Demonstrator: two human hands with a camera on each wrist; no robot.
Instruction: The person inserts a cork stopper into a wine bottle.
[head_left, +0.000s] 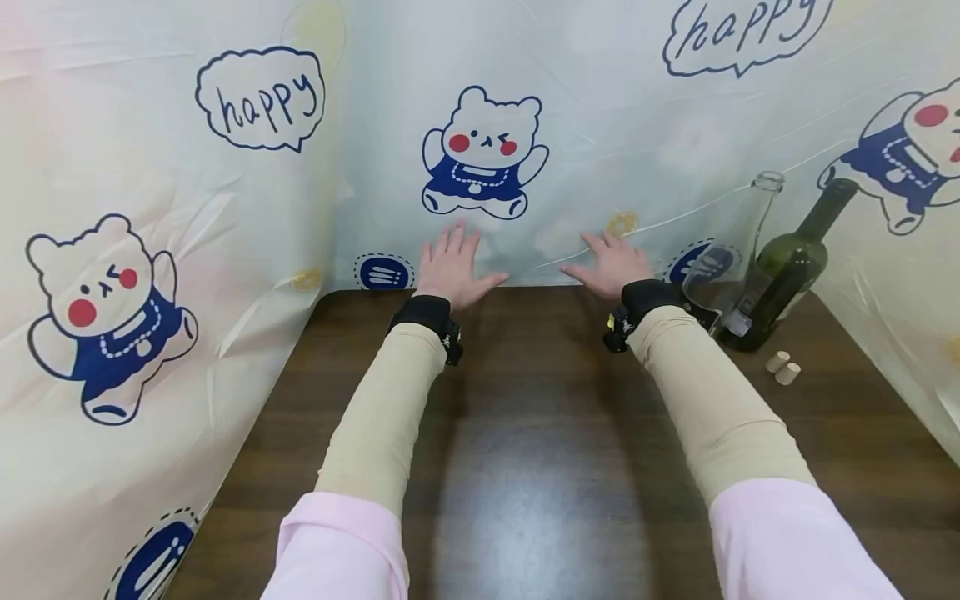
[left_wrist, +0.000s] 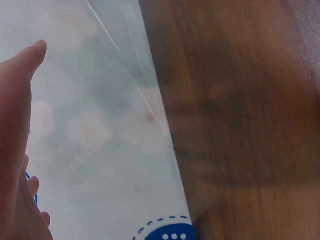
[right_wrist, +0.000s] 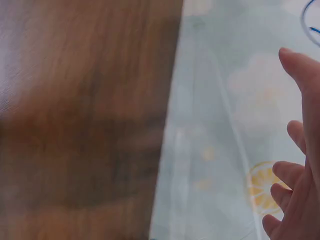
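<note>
Both arms reach forward over the dark wooden table [head_left: 517, 450] toward its far edge. My left hand [head_left: 453, 268] has its fingers spread, thumb pointing right, and holds nothing. My right hand [head_left: 611, 265] is likewise spread, thumb pointing left, with nothing in it. To the right of the right wrist stand a clear glass bottle [head_left: 759, 212] and a dark green bottle [head_left: 798, 262], the clear one partly behind the forearm. In the wrist views the left thumb [left_wrist: 32, 57] and right thumb [right_wrist: 297, 65] stand out against the pale printed sheet.
Two small corks [head_left: 782, 367] lie on the table in front of the bottles, near the right side. A pale sheet [head_left: 600, 108] printed with bears and "happy" bubbles hangs along the back and both sides of the table.
</note>
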